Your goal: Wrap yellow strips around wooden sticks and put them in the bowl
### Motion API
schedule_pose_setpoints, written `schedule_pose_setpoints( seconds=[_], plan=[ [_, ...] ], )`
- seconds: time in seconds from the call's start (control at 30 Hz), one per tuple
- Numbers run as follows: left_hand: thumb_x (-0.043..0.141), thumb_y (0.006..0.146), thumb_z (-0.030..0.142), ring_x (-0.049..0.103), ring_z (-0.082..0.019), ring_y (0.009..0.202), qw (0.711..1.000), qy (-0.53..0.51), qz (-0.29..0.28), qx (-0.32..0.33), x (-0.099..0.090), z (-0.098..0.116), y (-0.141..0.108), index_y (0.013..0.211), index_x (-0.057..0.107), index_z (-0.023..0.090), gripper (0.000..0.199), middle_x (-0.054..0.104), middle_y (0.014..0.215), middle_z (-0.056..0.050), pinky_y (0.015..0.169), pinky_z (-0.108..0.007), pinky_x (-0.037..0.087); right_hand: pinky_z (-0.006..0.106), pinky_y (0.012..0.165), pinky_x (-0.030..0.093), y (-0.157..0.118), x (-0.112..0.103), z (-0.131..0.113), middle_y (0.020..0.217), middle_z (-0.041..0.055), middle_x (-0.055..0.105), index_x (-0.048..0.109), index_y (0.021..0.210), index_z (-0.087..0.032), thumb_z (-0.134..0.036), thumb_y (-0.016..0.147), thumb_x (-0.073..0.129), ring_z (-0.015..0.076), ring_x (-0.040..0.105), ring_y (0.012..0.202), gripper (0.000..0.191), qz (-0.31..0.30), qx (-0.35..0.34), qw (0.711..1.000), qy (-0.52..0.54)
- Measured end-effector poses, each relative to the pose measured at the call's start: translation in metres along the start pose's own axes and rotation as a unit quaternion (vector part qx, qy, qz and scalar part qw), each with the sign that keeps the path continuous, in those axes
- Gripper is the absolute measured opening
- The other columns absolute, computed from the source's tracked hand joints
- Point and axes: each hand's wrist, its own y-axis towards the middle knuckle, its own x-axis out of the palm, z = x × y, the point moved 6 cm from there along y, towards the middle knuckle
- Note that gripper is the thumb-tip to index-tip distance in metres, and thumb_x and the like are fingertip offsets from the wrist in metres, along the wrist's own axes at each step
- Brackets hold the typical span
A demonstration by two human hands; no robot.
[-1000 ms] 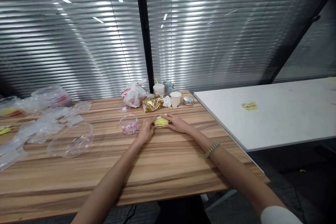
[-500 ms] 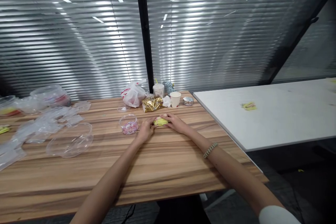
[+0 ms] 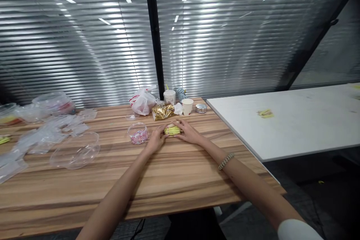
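Note:
Between my two hands, low over the wooden table, is a small yellow bundle of soft-looking strips with a paler top; its exact kind is too small to make out. The fingers of my left hand close on its left end. My right hand grips the opposite end, fingers bent over the top and thumb at the near side. Just left of my left hand stands a clear round tub with many small pink and purple pieces in it.
Behind the hands are a gold foil packet, a white paper cup, a round tin, a lidded cup and a white plastic bag. Clear plastic lids and bags lie left. A white table adjoins right.
The right hand's fingers have shifted slightly around the yellow bundle, and more of its yellow front shows. Otherwise both hands stay in the same place.

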Motion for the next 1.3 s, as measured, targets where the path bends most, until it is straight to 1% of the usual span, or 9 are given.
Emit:
schedule_pose_setpoints(
  seconds=[0.17, 0.3, 0.47, 0.77, 0.9, 1.03, 1.13, 1.23, 1.3],
  plan=[
    [0.059, 0.073, 0.019, 0.048, -0.022, 0.113, 0.999, -0.044, 0.002, -0.006, 0.002, -0.008, -0.001, 0.124, 0.045, 0.013, 0.053, 0.052, 0.122, -0.013, 0.095, -0.04, 0.04, 0.037, 0.103, 0.033, 0.001, -0.005, -0.005, 0.132, 0.0106, 0.031, 0.03, 0.134, -0.02, -0.054, 0.076, 0.049, 0.0204, 0.031, 0.124, 0.07, 0.0, -0.003, 1.0, 0.014],
    [0.056, 0.076, 0.023, 0.049, -0.022, 0.112, 0.998, -0.059, -0.001, -0.01, 0.002, -0.008, -0.001, 0.125, 0.044, 0.014, 0.051, 0.051, 0.124, -0.012, 0.095, -0.039, 0.041, 0.035, 0.104, 0.032, 0.001, -0.007, -0.004, 0.131, 0.0092, 0.034, 0.031, 0.133, -0.02, -0.046, 0.085, 0.04, 0.0167, 0.034, 0.122, 0.056, 0.0, 0.02, 0.999, 0.029],
    [0.049, 0.081, 0.022, 0.053, -0.021, 0.106, 1.0, -0.016, -0.005, -0.013, -0.001, -0.001, 0.0, 0.12, 0.05, 0.014, 0.04, 0.057, 0.117, -0.011, 0.094, -0.04, 0.04, 0.034, 0.101, 0.035, 0.001, -0.004, -0.001, 0.125, 0.008, 0.041, 0.041, 0.127, -0.02, -0.037, 0.089, 0.034, 0.0152, 0.04, 0.117, 0.042, -0.005, 0.029, 0.999, 0.031],
    [0.049, 0.081, 0.023, 0.057, -0.021, 0.099, 0.999, -0.003, 0.008, -0.035, -0.002, -0.002, 0.001, 0.114, 0.055, 0.014, 0.035, 0.062, 0.109, -0.01, 0.089, -0.037, 0.044, 0.032, 0.097, 0.039, 0.002, -0.003, 0.0, 0.118, 0.0084, 0.048, 0.047, 0.122, -0.02, -0.035, 0.088, 0.037, 0.0142, 0.045, 0.11, 0.039, 0.0, 0.041, 0.999, 0.027],
    [0.048, 0.081, 0.025, 0.057, -0.02, 0.099, 0.999, -0.031, 0.014, -0.038, 0.001, -0.005, 0.001, 0.119, 0.049, 0.014, 0.039, 0.059, 0.113, -0.011, 0.087, -0.035, 0.045, 0.031, 0.098, 0.038, 0.002, -0.006, 0.0, 0.121, 0.0077, 0.047, 0.041, 0.127, -0.021, -0.038, 0.088, 0.035, 0.0138, 0.043, 0.114, 0.042, 0.015, 0.042, 0.998, 0.037],
    [0.05, 0.081, 0.027, 0.051, -0.023, 0.107, 0.999, 0.014, 0.038, -0.029, 0.0, -0.007, -0.007, 0.129, 0.034, 0.013, 0.052, 0.054, 0.116, -0.015, 0.093, -0.041, 0.038, 0.032, 0.099, 0.036, 0.0, -0.015, 0.006, 0.126, 0.0068, 0.045, 0.035, 0.131, -0.021, -0.041, 0.089, 0.03, 0.0136, 0.043, 0.116, 0.047, 0.059, 0.079, 0.993, 0.062],
    [0.055, 0.077, 0.03, 0.047, -0.027, 0.11, 0.995, 0.085, 0.039, -0.04, -0.003, -0.008, -0.015, 0.125, 0.037, 0.011, 0.055, 0.053, 0.114, -0.016, 0.094, -0.044, 0.035, 0.03, 0.092, 0.042, -0.003, -0.031, 0.023, 0.121, 0.0072, 0.05, 0.039, 0.128, -0.02, -0.043, 0.089, 0.028, 0.0142, 0.05, 0.107, 0.046, 0.128, 0.146, 0.979, 0.068],
    [0.056, 0.076, 0.03, 0.05, -0.027, 0.1, 0.989, 0.14, 0.016, -0.044, -0.006, -0.007, -0.02, 0.107, 0.049, 0.011, 0.037, 0.056, 0.102, -0.015, 0.087, -0.043, 0.039, 0.03, 0.085, 0.044, -0.013, -0.054, 0.052, 0.114, 0.008, 0.054, 0.044, 0.123, -0.018, -0.042, 0.089, 0.025, 0.0154, 0.053, 0.097, 0.046, 0.218, 0.231, 0.947, 0.043],
    [0.054, 0.077, 0.027, 0.051, -0.026, 0.092, 0.986, 0.163, 0.006, -0.042, -0.008, -0.006, -0.02, 0.093, 0.053, 0.012, 0.022, 0.057, 0.093, -0.012, 0.082, -0.041, 0.04, 0.031, 0.086, 0.043, -0.026, -0.07, 0.076, 0.112, 0.009, 0.054, 0.047, 0.12, -0.016, -0.039, 0.09, 0.023, 0.0165, 0.052, 0.097, 0.045, 0.254, 0.298, 0.92, -0.002]
  ],
)
